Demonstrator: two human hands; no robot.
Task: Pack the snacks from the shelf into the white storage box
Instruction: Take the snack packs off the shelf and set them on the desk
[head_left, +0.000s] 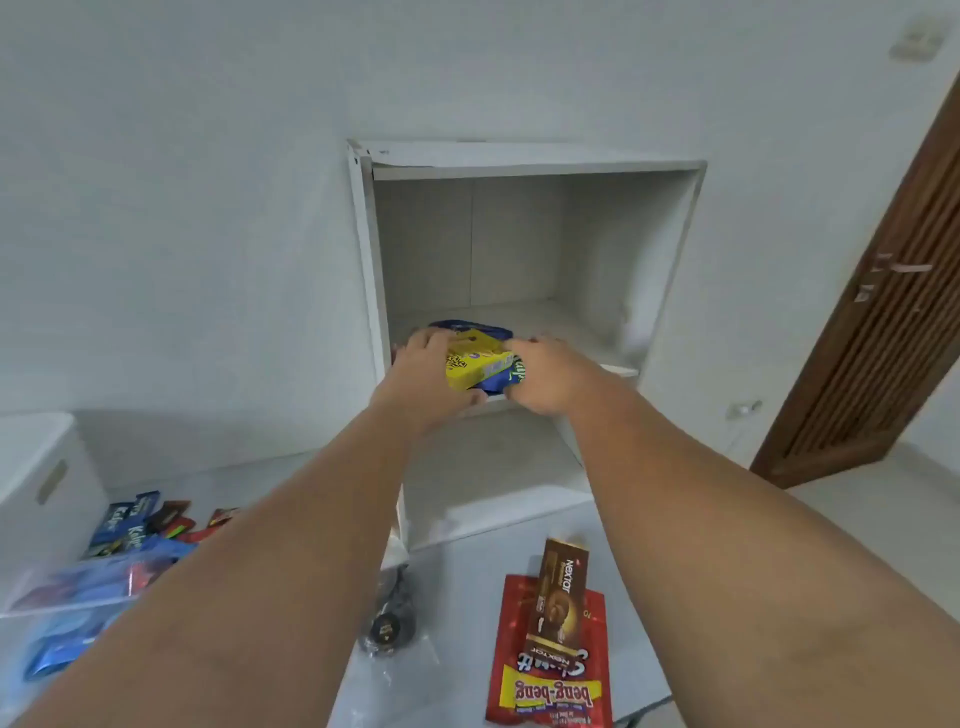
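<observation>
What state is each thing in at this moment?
Left hand: grip closed on the yellow box.
Right hand: grip closed on the blue packets.
Yellow box: held at the shelf edge, tilted.
Blue packets: under the yellow box, partly hidden.
White storage box: beside the shelf, inside hidden.
Brown packet: lying on the red packet.
Door: closed.

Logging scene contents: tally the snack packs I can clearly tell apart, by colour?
Yellow: 1, box held at the shelf
Blue: 1, pack under it
Brown: 1, Nextar box
Red: 1, Beng-Beng bag
Total: 4
Pile by the white box is too jumbled to count.
</observation>
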